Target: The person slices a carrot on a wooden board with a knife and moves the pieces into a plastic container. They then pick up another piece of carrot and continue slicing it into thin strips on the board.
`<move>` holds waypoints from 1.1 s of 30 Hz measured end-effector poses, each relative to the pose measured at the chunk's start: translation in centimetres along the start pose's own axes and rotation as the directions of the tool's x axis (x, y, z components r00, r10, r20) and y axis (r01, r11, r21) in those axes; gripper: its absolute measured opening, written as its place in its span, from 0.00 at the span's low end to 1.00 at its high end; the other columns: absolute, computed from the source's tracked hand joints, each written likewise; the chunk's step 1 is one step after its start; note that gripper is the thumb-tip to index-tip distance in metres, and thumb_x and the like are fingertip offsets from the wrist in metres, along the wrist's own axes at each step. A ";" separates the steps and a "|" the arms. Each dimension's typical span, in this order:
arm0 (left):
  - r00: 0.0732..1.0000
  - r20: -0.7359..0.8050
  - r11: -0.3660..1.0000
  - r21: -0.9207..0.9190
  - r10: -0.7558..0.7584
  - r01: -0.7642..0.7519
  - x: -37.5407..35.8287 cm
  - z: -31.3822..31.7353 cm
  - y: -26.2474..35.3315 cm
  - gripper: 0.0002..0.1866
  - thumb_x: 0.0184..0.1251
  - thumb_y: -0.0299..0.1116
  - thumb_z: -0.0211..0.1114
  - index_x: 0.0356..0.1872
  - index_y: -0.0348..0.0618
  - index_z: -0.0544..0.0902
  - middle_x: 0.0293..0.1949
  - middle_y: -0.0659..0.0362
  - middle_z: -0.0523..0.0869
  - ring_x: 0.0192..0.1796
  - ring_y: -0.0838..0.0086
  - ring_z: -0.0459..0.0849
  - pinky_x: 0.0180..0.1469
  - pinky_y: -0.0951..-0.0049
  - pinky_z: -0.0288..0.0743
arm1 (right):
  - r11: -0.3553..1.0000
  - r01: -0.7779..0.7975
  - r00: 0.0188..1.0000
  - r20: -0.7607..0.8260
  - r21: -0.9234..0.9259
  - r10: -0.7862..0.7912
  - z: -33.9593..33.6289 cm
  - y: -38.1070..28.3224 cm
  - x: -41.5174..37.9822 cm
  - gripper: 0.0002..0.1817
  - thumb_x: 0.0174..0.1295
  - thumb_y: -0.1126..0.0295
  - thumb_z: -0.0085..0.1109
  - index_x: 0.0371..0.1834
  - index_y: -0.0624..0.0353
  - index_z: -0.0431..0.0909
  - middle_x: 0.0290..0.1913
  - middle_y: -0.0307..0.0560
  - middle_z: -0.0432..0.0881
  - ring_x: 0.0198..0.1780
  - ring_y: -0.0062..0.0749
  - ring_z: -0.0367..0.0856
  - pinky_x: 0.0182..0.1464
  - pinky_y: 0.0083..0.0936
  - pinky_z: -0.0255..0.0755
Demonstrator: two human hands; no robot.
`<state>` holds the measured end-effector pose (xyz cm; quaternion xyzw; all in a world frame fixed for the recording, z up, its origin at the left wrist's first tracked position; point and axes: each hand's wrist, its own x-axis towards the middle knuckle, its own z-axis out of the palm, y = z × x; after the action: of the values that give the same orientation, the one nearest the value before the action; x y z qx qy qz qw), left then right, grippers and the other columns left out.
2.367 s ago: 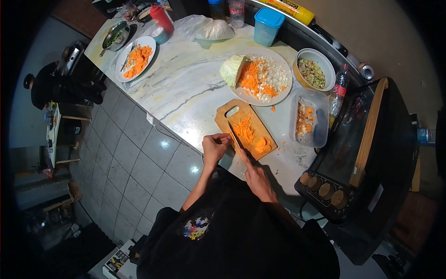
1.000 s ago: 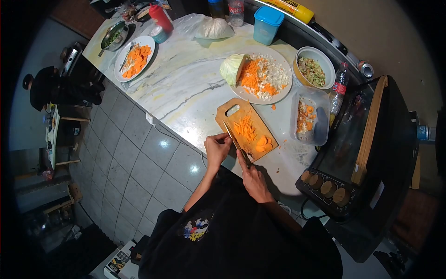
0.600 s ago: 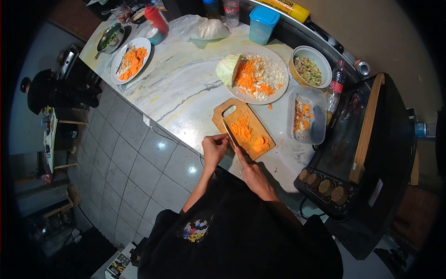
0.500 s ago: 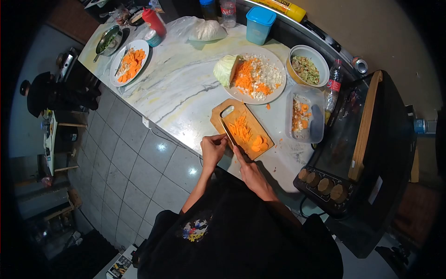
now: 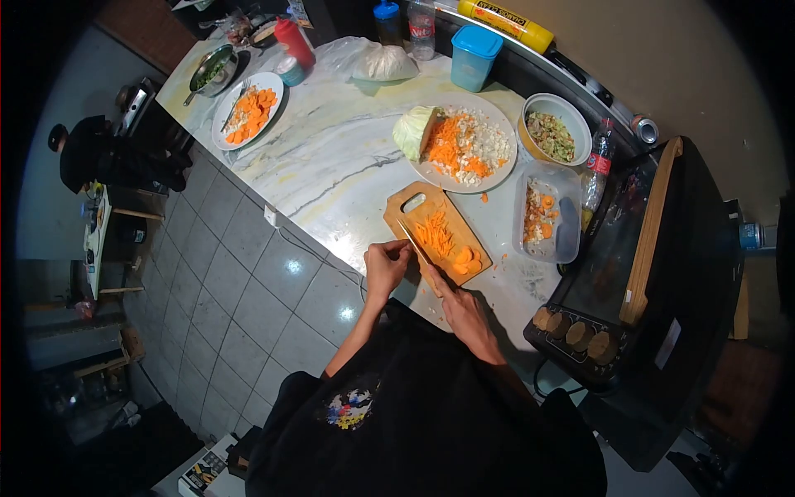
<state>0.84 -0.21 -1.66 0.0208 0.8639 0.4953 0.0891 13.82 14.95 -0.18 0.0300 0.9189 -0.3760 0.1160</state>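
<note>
Carrot strips (image 5: 435, 233) lie in a loose heap at the middle of a wooden cutting board (image 5: 407, 209), which rests slantwise on the marble desk (image 5: 331, 157) near its front edge. Round carrot slices (image 5: 466, 261) sit on the board's near end, just beside the strips. The right hand (image 5: 465, 312) is closed around the handle of a knife (image 5: 412, 243), whose blade runs along the left margin of the board, beside the strips. The left hand (image 5: 386, 265) is curled at the board's near left edge, its fingertips next to the blade; whether they pinch anything cannot be told.

Beyond the board stands a large plate (image 5: 501, 161) carrying a cabbage wedge (image 5: 412, 131), grated carrot and chopped white pieces. To the right of the plate are a round bowl (image 5: 582, 116) of mixed chopped food and a clear plastic tub (image 5: 571, 186) holding scraps. A soda bottle (image 5: 598, 164) stands between the tub and a dark stove (image 5: 662, 273) with knobs along its front. At the far end of the desk are a plate of carrot slices (image 5: 248, 112), a red bottle (image 5: 295, 41), a steel pan (image 5: 211, 68), a plastic bag (image 5: 381, 62) and a blue-lidded container (image 5: 476, 56).
</note>
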 end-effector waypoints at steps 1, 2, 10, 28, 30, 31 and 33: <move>1.000 0.004 1.000 0.006 0.015 -0.015 0.0 -0.1 -0.1 0.10 0.62 0.27 0.67 0.40 0.32 0.88 0.29 0.47 0.90 0.30 0.74 0.89 0.36 0.74 0.80 | 1.000 0.000 1.000 0.000 0.000 0.000 0.0 0.1 0.0 0.42 0.61 0.82 0.49 0.79 0.40 0.52 0.35 0.70 0.80 0.37 0.64 0.80 0.37 0.49 0.71; 1.000 0.003 1.000 0.007 0.015 -0.015 0.0 -0.1 -0.1 0.10 0.62 0.27 0.67 0.40 0.32 0.88 0.29 0.47 0.90 0.30 0.74 0.89 0.36 0.74 0.80 | 0.997 0.007 1.000 -0.016 0.074 -0.006 0.1 0.2 0.1 0.41 0.62 0.82 0.48 0.79 0.41 0.52 0.35 0.72 0.79 0.36 0.65 0.79 0.37 0.49 0.71; 0.999 0.043 1.000 -0.022 0.006 -0.005 -0.3 -0.2 0.4 0.12 0.59 0.24 0.69 0.43 0.29 0.87 0.32 0.49 0.90 0.33 0.72 0.90 0.39 0.74 0.82 | 0.955 0.135 0.985 -0.137 0.266 -0.102 0.0 0.2 0.5 0.39 0.63 0.82 0.47 0.79 0.43 0.53 0.31 0.71 0.76 0.31 0.65 0.77 0.33 0.44 0.70; 0.999 0.003 0.998 0.060 0.033 -0.033 0.3 0.7 1.0 0.09 0.56 0.23 0.68 0.38 0.32 0.86 0.31 0.52 0.89 0.33 0.66 0.91 0.38 0.71 0.82 | 0.963 0.045 0.992 -0.127 0.266 -0.011 -0.6 0.0 0.1 0.40 0.60 0.85 0.47 0.78 0.45 0.56 0.22 0.65 0.71 0.27 0.60 0.77 0.28 0.34 0.68; 1.000 -0.005 0.998 0.048 0.030 -0.030 0.5 0.8 0.7 0.09 0.56 0.23 0.69 0.38 0.32 0.86 0.31 0.52 0.89 0.34 0.66 0.91 0.38 0.71 0.82 | 0.950 0.127 0.972 -0.227 0.284 -0.062 -0.4 0.3 0.3 0.40 0.59 0.86 0.47 0.78 0.46 0.56 0.25 0.68 0.74 0.29 0.61 0.78 0.29 0.37 0.70; 1.000 -0.015 0.999 0.036 0.025 -0.024 0.5 0.8 0.6 0.09 0.55 0.23 0.69 0.38 0.32 0.86 0.31 0.52 0.89 0.34 0.66 0.91 0.38 0.71 0.82 | 0.950 0.125 0.972 -0.229 0.284 -0.060 -0.7 0.2 0.2 0.40 0.59 0.86 0.47 0.78 0.46 0.56 0.25 0.68 0.74 0.29 0.61 0.78 0.29 0.37 0.70; 0.999 -0.020 0.998 0.044 0.041 -0.040 0.6 0.7 0.8 0.09 0.55 0.23 0.69 0.38 0.32 0.86 0.32 0.52 0.90 0.34 0.66 0.91 0.38 0.71 0.83 | 0.960 0.078 0.978 -0.206 0.269 -0.022 -1.3 -0.1 0.0 0.40 0.59 0.86 0.47 0.77 0.47 0.57 0.35 0.70 0.77 0.33 0.62 0.79 0.31 0.39 0.71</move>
<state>0.36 0.84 -1.43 0.0352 0.8747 0.4783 0.0695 13.56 15.74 0.78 0.0605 0.8651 -0.4978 0.0077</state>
